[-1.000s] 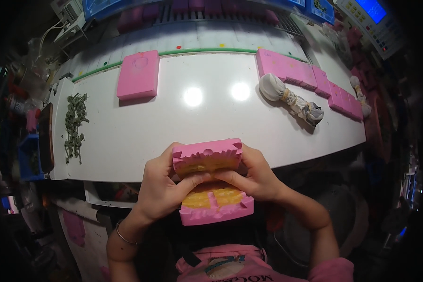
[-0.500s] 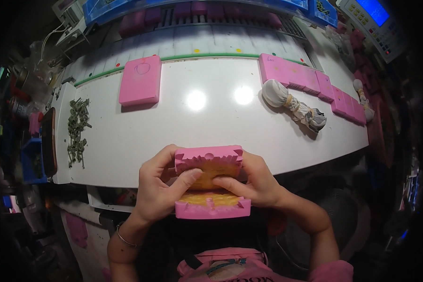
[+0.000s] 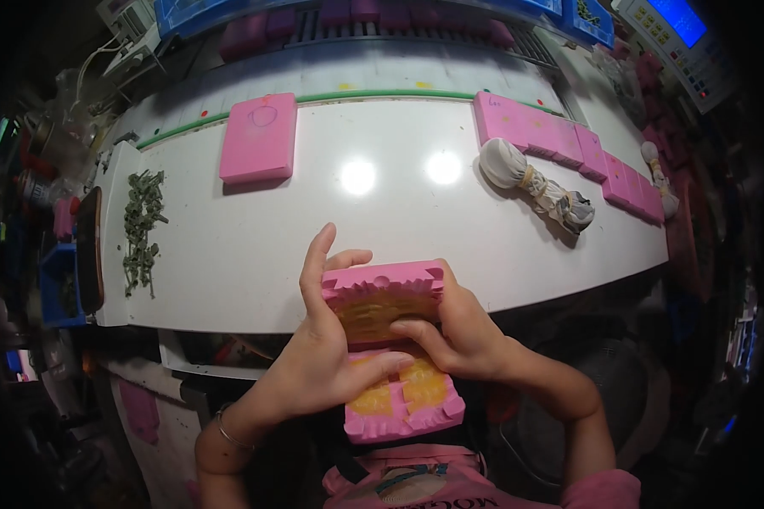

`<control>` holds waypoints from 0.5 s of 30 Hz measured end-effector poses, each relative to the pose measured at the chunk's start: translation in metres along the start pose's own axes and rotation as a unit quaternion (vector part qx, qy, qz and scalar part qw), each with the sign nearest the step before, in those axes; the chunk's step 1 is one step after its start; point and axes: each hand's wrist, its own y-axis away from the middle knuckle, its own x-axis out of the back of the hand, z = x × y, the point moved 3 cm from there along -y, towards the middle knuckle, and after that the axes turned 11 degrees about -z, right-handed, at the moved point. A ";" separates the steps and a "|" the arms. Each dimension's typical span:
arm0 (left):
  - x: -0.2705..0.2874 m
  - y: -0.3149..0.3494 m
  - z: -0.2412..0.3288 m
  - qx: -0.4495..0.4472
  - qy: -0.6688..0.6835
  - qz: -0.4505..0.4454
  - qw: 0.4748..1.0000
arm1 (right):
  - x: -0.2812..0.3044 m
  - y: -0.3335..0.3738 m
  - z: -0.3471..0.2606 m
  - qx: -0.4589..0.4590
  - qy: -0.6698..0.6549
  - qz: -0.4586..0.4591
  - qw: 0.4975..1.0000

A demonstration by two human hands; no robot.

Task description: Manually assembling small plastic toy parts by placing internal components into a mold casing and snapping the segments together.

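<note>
A pink rubber mold in two halves is between my hands, near the table's front edge. My right hand (image 3: 463, 339) grips the upper half (image 3: 382, 277) at its right side, thumb on the yellow-stained inner face. The lower half (image 3: 405, 424) tilts down toward me, showing yellow-stained cavities with a pink ridge between them. My left hand (image 3: 323, 360) lays its thumb across the lower half. Its index finger stretches up past the upper half's left edge, and another finger bends behind that half. The halves are apart at the front; whether they touch at the back is hidden.
A closed pink block (image 3: 260, 140) lies at the back left. Several pink blocks (image 3: 552, 140) line the back right, beside a tied cloth bundle (image 3: 539, 187). Small greenish branched pieces (image 3: 142, 229) are piled at left. Blue trays (image 3: 221, 17) stand beyond a green strip.
The lower half has swung down and toward me, opening the mold wider. My left thumb moved from the upper half to the lower, and the left fingers straightened upward. My right hand kept its grip.
</note>
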 end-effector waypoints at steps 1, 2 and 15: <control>0.002 0.000 0.010 -0.024 -0.027 0.005 0.999 | 0.003 -0.001 -0.005 0.013 0.012 0.009 1.000; 0.005 -0.001 0.019 -0.047 -0.054 0.009 0.997 | 0.005 -0.002 -0.009 0.026 0.023 0.018 0.999; 0.058 -0.002 -0.006 -0.034 0.044 0.040 0.998 | 0.025 -0.032 0.006 0.044 0.078 0.006 0.996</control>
